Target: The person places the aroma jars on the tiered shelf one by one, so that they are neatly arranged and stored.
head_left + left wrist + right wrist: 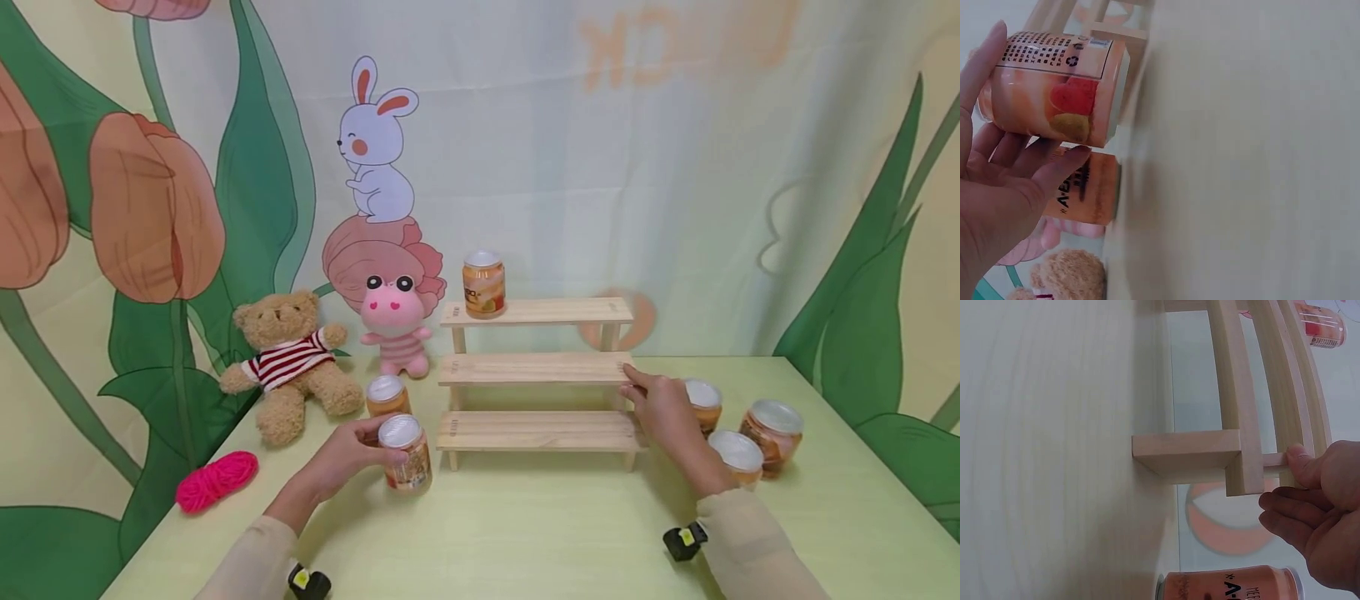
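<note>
My left hand (347,452) grips an orange-labelled can (409,468) with a silver lid, thumb on one side and fingers on the other. Whether its base touches the table cannot be told. Just behind it stands a similar can (387,397), partly covered by the held one. A three-tier wooden shelf (536,367) stands in the middle, and my right hand (670,414) pinches the right end of its middle board, thumb on top as the right wrist view (1300,464) shows. One more can (484,286) sits upright at the left end of the top board.
Right of the shelf stand three cans, one (772,433) outermost and one (705,406) partly behind my right forearm. A teddy bear (292,358), a pink plush toy (395,325) and a bundle of pink yarn (217,482) lie on the left. A printed curtain (690,183) hangs behind.
</note>
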The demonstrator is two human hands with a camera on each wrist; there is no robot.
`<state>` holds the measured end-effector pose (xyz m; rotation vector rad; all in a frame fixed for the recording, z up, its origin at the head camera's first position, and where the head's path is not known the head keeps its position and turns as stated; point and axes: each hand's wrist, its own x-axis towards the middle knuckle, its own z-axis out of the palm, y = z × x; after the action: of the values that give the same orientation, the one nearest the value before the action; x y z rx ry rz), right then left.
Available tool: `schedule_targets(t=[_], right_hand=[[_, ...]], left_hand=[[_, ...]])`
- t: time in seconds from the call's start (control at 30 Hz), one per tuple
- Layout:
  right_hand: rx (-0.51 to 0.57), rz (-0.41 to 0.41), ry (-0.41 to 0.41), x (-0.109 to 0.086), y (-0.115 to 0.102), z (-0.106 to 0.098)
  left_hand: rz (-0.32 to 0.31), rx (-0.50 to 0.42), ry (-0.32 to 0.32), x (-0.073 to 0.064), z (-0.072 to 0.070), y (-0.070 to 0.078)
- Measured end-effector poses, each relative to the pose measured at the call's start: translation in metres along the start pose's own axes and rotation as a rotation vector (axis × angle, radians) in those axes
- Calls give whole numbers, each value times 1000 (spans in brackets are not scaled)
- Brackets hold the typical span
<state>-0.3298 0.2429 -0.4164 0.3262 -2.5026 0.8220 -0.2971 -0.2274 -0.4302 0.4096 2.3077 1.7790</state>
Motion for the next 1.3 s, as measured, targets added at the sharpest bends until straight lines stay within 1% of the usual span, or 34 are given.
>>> schedule_targets(t=[0.1, 0.27, 0.33, 0.4, 0.53, 0.6, 0.7, 0.8, 0.87, 0.97, 1.03, 1.1, 1.17, 1.3], right_hand=[[-2, -8, 2, -1, 1, -1], [-11, -15, 8, -1, 3, -3], [-13, -11, 7, -1, 4, -3], [-10, -5, 0, -1, 4, -4], [-1, 1, -11, -3, 4, -4], [3, 1, -7, -4, 4, -4], [1, -1, 4, -3, 4, -4], [0, -3, 9, -3, 5, -4], [-4, -5, 9, -3, 6, -4], [-7, -16, 15, -2, 5, -3], [-5, -21, 13, -2, 3, -2], [-1, -19, 11, -1, 1, -1], [1, -13, 7, -1, 0, 0], [6, -7, 15, -1, -1, -1]], left_hand=[[15, -24, 37, 5, -1, 7], [79, -72, 106, 17, 1, 20], [101, -80, 121, 20, 3, 25], [105, -89, 132, 24, 7, 31], [111, -87, 118, 32, 17, 45], [143, -92, 93, 37, 22, 53], [211, -98, 52, 45, 31, 66], [239, -85, 26, 55, 41, 80], [207, -64, 33, 61, 47, 90], [167, -83, 30, 69, 59, 105], [147, -113, 34, 75, 67, 114], [156, -148, 25, 82, 75, 122], [174, -160, 18, 89, 84, 130], [205, -206, 5, 105, 103, 141]])
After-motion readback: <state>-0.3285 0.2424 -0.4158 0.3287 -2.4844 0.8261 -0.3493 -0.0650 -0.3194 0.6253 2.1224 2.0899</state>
